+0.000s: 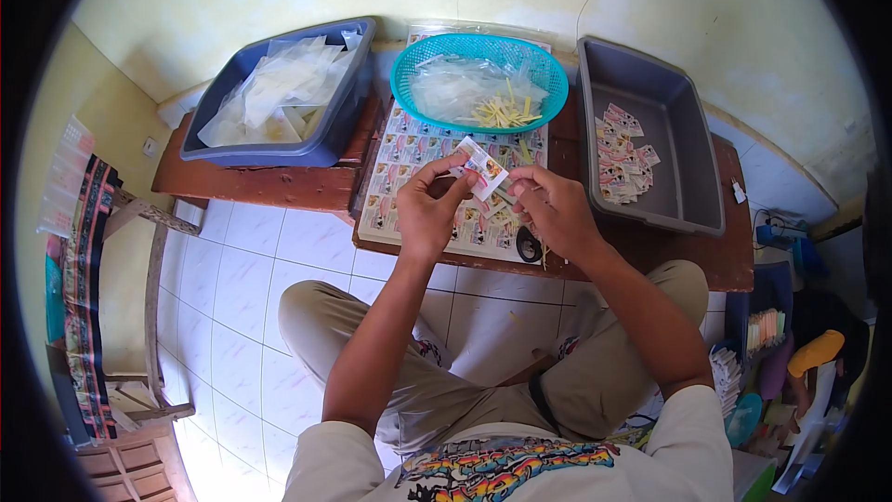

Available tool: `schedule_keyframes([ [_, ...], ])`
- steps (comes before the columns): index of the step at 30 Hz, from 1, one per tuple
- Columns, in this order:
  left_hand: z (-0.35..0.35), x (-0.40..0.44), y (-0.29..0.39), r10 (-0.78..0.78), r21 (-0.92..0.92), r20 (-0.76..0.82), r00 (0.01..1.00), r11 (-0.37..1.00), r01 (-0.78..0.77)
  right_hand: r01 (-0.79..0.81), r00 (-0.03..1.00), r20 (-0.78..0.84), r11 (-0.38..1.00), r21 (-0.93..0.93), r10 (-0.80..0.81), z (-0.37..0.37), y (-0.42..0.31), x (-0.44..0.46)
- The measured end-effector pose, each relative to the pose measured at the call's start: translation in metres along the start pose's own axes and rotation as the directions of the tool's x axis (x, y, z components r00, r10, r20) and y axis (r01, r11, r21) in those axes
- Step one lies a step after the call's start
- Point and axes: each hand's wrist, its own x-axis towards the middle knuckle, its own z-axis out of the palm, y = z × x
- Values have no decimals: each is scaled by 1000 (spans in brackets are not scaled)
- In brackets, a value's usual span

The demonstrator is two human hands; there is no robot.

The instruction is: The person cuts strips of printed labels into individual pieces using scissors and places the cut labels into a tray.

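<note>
A small printed packet (485, 173), white with red and orange print, is pinched between the thumb and fingers of my left hand (432, 204). My right hand (557, 214) is closed, its thumb and fingertips meeting at the packet's right corner. Both hands are above a printed sheet (400, 209) with repeated label pictures, lying on the wooden bench. Under the hands are a few more printed pieces, partly hidden. Just beyond them, a turquoise woven basket (401, 98) holds clear plastic bags (465, 84) and a heap of thin yellowish strips (506, 113).
A blue-grey tub (348, 121) with translucent plastic sheets (288, 84) stands at the left. To the right, a grey tub (688, 130) contains several printed packets (621, 158). They rest on a reddish-brown wooden bench (265, 184). Another person (818, 353) is at the far right.
</note>
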Motion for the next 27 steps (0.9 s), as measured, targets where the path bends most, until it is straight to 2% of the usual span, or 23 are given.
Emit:
schedule_keyframes([
  [1,1,-1,1,1,41,-1,1000,999,0,0,1000,-4,1000,2,0,1,-1,1],
  [3,4,-2,3,-9,40,15,1000,999,9,36,999,-32,983,179,-31,3,-3,4],
  [7,9,-4,2,-7,-18,33,999,1000,8,101,993,-79,973,207,-86,6,2,10],
  [11,8,-4,-2,-10,23,36,999,1000,10,100,992,-90,979,177,-85,7,7,13],
  [13,6,-1,-8,102,-28,30,994,994,-102,100,992,-91,983,155,-87,4,6,14],
  [15,1,-2,-4,75,38,39,996,996,-77,116,990,-81,992,-41,-119,0,4,14],
  [16,-1,-3,2,46,103,45,998,993,-50,117,990,-80,992,-42,-120,-1,0,13],
  [18,-1,-5,10,41,113,53,998,992,-47,133,989,-47,982,-132,-140,-3,-6,12],
  [21,-4,-5,10,7,130,89,996,991,-19,66,998,-2,995,-75,-66,-3,-7,15],
  [27,-8,-6,13,-114,76,184,976,992,101,91,995,-35,995,-29,-92,0,5,25],
])
